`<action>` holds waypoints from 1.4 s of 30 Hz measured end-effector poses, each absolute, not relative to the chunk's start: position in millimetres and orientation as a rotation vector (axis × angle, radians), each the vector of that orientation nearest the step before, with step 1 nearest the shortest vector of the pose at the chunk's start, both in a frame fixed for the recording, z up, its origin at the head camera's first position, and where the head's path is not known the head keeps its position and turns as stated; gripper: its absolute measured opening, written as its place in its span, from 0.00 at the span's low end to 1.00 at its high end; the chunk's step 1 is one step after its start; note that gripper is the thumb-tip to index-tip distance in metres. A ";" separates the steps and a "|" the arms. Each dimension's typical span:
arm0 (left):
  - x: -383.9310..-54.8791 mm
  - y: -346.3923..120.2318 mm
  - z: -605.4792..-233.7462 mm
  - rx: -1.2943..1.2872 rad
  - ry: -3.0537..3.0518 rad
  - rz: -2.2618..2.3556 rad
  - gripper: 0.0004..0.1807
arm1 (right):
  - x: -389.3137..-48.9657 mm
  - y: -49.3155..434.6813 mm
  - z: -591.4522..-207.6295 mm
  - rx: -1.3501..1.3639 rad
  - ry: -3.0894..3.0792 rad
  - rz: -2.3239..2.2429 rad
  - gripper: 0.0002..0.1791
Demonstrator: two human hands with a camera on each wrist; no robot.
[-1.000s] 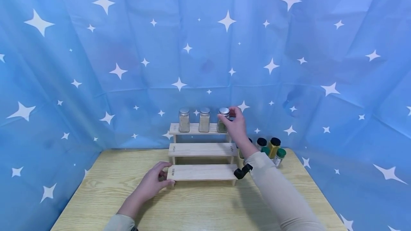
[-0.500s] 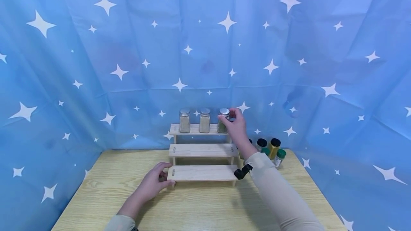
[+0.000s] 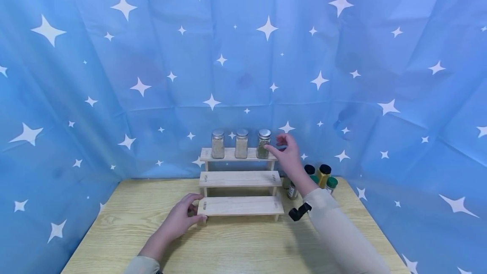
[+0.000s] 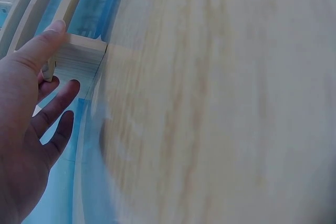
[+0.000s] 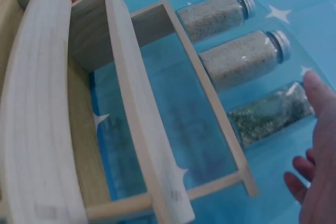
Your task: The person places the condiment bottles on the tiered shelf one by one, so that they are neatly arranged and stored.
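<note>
A three-step wooden spice rack (image 3: 240, 178) stands on the table. My left hand (image 3: 180, 218) holds the left end of its lowest step, thumb on one side and a finger on the other, as the left wrist view (image 4: 37, 93) also shows. On the top step stand three glass jars with silver lids: two with pale contents, a left jar (image 3: 218, 145) and a middle jar (image 3: 241, 145), and a right jar with green herbs (image 3: 262, 147). My right hand (image 3: 288, 152) is just right of the herb jar, fingers spread apart, thumb tip overlapping the glass in the head view.
Right of the rack is a group of several spice bottles, among them a yellow bottle with a black cap (image 3: 324, 176) and a green-capped bottle (image 3: 331, 183). My right forearm partly covers them. A blue star-printed curtain (image 3: 243, 54) hangs behind the wooden table (image 3: 133, 206).
My right hand has let go of the herb jar and moved a little right, fingers spread. The jar stays on the top step. My left hand keeps its hold on the rack.
</note>
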State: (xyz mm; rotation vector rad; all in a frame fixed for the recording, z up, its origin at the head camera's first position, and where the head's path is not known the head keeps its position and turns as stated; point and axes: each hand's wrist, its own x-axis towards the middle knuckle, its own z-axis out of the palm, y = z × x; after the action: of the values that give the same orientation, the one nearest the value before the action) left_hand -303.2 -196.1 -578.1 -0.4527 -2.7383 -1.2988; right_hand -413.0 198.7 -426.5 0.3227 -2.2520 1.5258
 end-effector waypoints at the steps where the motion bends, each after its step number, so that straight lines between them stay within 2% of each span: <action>1: -303.3 -196.1 -578.4 -0.456 -2.738 -1.300 0.38 | -409.9 201.9 -427.4 0.325 -2.264 1.515 0.33; 13: -304.9 -196.8 -580.2 -0.465 -2.721 -1.308 0.39 | -382.5 236.8 -447.7 0.288 -2.376 1.434 0.27; 30: -305.8 -197.4 -581.0 -0.424 -2.734 -1.325 0.39 | -361.2 273.5 -485.4 0.190 -2.504 1.232 0.31; 36: -305.7 -197.8 -581.6 -0.422 -2.736 -1.314 0.39 | -358.0 277.9 -498.2 0.167 -2.531 1.201 0.35; 42: -306.3 -197.5 -582.3 -0.425 -2.734 -1.309 0.39 | -355.6 279.8 -511.4 0.134 -2.576 1.153 0.35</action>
State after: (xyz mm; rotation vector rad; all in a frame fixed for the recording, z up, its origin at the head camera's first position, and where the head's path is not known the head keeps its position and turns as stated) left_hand -306.3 -197.5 -582.3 -0.4249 -2.7344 -1.3094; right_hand -355.6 279.8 -511.4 0.1339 -2.5760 1.1535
